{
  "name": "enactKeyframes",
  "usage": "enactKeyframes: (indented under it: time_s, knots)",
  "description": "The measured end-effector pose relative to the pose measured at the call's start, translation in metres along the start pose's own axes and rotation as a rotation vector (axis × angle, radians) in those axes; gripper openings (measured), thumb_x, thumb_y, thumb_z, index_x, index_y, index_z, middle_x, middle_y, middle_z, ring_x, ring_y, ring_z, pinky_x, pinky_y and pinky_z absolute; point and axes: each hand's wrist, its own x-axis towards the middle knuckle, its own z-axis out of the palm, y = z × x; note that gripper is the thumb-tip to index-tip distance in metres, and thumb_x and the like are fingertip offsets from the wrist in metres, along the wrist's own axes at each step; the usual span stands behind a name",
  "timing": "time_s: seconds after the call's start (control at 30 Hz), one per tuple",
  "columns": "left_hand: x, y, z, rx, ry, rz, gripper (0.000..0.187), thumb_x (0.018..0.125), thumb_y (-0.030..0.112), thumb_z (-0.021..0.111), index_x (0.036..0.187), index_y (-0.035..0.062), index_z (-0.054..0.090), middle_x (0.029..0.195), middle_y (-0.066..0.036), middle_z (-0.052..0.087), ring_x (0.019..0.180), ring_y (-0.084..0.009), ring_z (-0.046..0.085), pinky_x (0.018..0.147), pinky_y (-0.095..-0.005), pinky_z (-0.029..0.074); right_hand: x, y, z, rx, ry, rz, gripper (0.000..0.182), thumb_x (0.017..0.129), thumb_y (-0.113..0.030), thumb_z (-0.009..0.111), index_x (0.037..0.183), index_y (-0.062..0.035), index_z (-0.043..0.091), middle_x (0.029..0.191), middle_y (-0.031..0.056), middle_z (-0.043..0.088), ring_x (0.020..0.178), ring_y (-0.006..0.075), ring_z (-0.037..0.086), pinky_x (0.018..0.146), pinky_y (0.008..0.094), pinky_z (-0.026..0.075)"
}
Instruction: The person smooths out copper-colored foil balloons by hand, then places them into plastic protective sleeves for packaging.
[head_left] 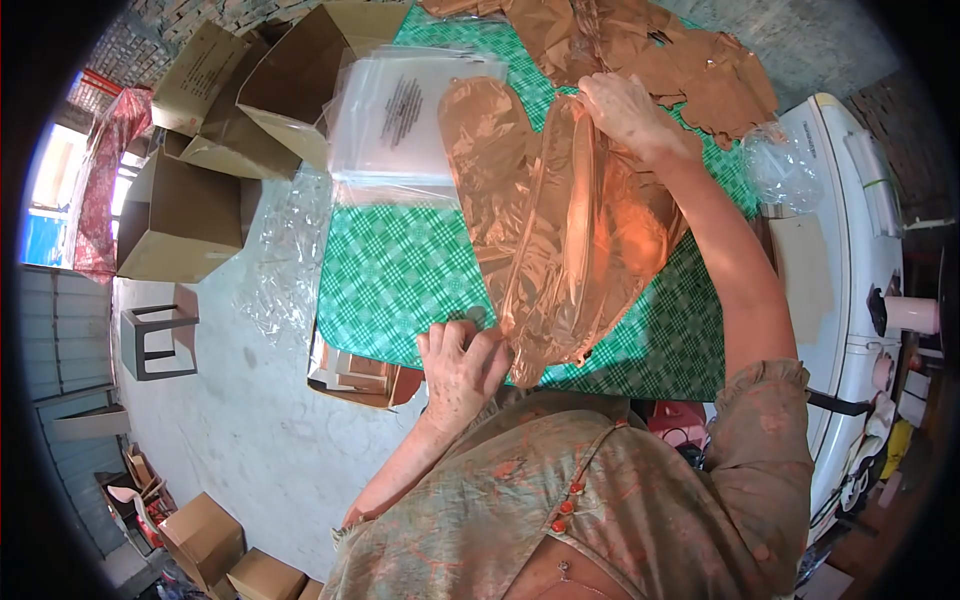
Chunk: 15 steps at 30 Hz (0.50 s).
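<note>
A flat copper-coloured foil balloon, heart-shaped with a crease down its middle, lies on the green checked tablecloth. My right hand is closed on its upper edge, near the notch at the far side. At the table's near edge, my left hand has its fingers curled against the balloon's pointed lower end. More copper foil balloons are spread in an overlapping layer at the far right of the table. To the left of the heart is a stack of clear plastic bags with dark print.
Open cardboard boxes stand left of the table, beside crumpled clear plastic. A grey stool is on the floor. At the right stands a white appliance, with a clear plastic bundle near the table corner.
</note>
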Motion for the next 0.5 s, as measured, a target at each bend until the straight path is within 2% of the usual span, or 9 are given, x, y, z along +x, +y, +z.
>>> enactKeyframes:
  time_s: [0.23, 0.33, 0.5]
  knots:
    - [-0.001, -0.001, 0.002, -0.001, 0.006, 0.01, 0.026, 0.076, 0.013, 0.081, 0.099, 0.0138, 0.07, 0.09, -0.005, 0.052, 0.085, -0.0253, 0.05, 0.075, -0.0405, 0.035, -0.003, -0.002, 0.012, -0.018, 0.086, 0.024, 0.019, 0.096, -0.022, 0.059, 0.11, -0.012, 0.063, 0.108, 0.005, 0.064, 0.111, 0.0258, 0.06, 0.091, 0.0478, 0.042]
    - [-0.001, -0.001, 0.001, -0.003, 0.012, 0.013, 0.026, 0.076, 0.013, 0.081, 0.099, 0.0138, 0.069, 0.09, -0.005, 0.052, 0.086, -0.0254, 0.05, 0.075, -0.0404, 0.034, -0.008, -0.002, 0.012, -0.03, 0.238, 0.002, 0.022, 0.094, -0.024, 0.062, 0.114, -0.0129, 0.063, 0.115, 0.0051, 0.062, 0.115, 0.026, 0.057, 0.091, 0.0467, 0.042]
    - [-0.001, -0.001, 0.002, -0.006, 0.028, 0.024, 0.025, 0.077, 0.012, 0.081, 0.098, 0.0135, 0.069, 0.09, -0.006, 0.052, 0.086, -0.0258, 0.05, 0.075, -0.0404, 0.034, -0.052, -0.019, -0.003, 0.03, 0.318, -0.097, 0.032, 0.094, -0.028, 0.063, 0.122, -0.0137, 0.062, 0.128, 0.0065, 0.059, 0.123, 0.0281, 0.052, 0.097, 0.0464, 0.041]
